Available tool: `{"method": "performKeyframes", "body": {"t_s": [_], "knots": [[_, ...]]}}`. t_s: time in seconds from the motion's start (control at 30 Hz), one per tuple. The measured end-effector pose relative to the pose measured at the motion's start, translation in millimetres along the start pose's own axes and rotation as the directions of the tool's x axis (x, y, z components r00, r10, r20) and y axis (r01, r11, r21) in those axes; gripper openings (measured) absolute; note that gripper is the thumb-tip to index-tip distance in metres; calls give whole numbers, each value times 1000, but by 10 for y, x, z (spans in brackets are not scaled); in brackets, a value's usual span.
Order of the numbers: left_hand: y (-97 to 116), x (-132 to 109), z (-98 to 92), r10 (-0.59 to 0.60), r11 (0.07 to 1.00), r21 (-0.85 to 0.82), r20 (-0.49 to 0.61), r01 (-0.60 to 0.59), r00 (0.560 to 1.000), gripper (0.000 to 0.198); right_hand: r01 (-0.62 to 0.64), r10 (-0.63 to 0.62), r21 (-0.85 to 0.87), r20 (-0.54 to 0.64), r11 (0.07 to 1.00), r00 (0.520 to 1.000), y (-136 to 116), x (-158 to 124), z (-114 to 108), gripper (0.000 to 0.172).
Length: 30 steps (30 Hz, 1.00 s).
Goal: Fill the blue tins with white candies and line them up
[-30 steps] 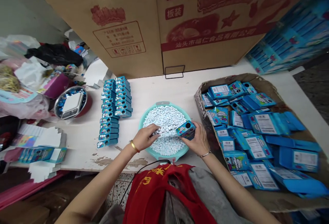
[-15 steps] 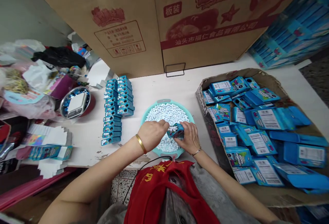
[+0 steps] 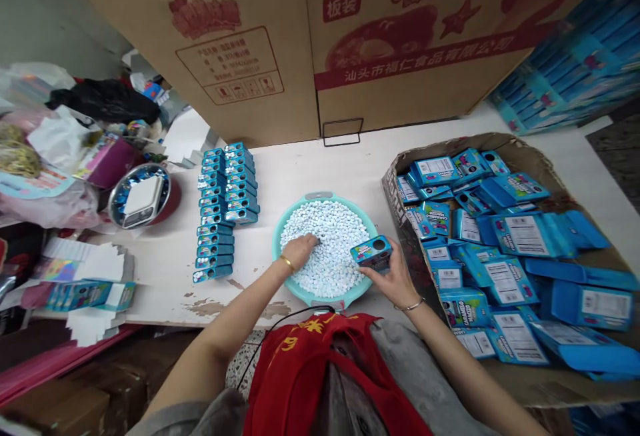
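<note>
- In the middle of the white surface (image 3: pixel 310 163), a teal plastic basin (image 3: pixel 345 302) sits directly in front of the person, heaped with small pale blue-white candies (image 3: pixel 335 243), each too small to make out in detail.
- Inside the basin, the left hand (image 3: pixel 300 251), a gold bangle (image 3: pixel 287 263) on its wrist, rests fingers-down and pushed in among the candies. Its fingers are loosely curled, and I cannot tell whether it has gathered any.
- Just over the near right rim of the basin, the right hand (image 3: pixel 395 281), a thin silver bracelet (image 3: pixel 410 306) on its wrist, is closed firmly around a small blue candy tin (image 3: pixel 371 253). The tin is tilted, with a dark round opening showing on its face.
- Left of the basin, blue tins (image 3: pixel 235 189) lie lined up in two neat columns, near the basin but not touching it.
- Right of the basin, a low cardboard tray (image 3: pixel 400 223) holds a jumble of blue printed packs (image 3: pixel 520 236) with white label panels.
- Beyond the basin, large brown cartons (image 3: pixel 240 69) printed in red stand along the far edge of the surface, with a stack of blue packaging (image 3: pixel 565 56) to their right.
- Farther left of the basin, a white digital scale (image 3: pixel 141 201) rests in a steel bowl (image 3: pixel 135 169), with a black plastic bag (image 3: pixel 105 99) behind it and printed white card blanks (image 3: pixel 95 269) nearer the surface's edge.
</note>
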<state>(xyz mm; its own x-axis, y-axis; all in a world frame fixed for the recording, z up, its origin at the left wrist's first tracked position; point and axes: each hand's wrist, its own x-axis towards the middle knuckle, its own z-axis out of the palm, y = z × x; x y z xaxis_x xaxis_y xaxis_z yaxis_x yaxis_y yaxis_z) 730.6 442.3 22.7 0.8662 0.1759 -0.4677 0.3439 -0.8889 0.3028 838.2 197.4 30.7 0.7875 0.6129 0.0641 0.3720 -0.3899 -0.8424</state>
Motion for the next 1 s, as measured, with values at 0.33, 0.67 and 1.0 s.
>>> {"method": "performKeyframes", "body": {"t_s": [0.33, 0.67, 1.0], "knots": [[53, 86, 173, 143, 948, -276, -84, -161, 986, 33, -176, 182, 164, -19, 971, 983, -1, -160, -113, 49], [106, -594, -1001, 357, 911, -171, -129, -375, 925, 26, 105, -101, 100, -45, 989, 994, -163, 73, 33, 29], [892, -708, -1533, 208, 892, 383, 122, -239, 971, 21, 268, -268, 59, -18, 962, 963, -212, 109, 279, 30]]}}
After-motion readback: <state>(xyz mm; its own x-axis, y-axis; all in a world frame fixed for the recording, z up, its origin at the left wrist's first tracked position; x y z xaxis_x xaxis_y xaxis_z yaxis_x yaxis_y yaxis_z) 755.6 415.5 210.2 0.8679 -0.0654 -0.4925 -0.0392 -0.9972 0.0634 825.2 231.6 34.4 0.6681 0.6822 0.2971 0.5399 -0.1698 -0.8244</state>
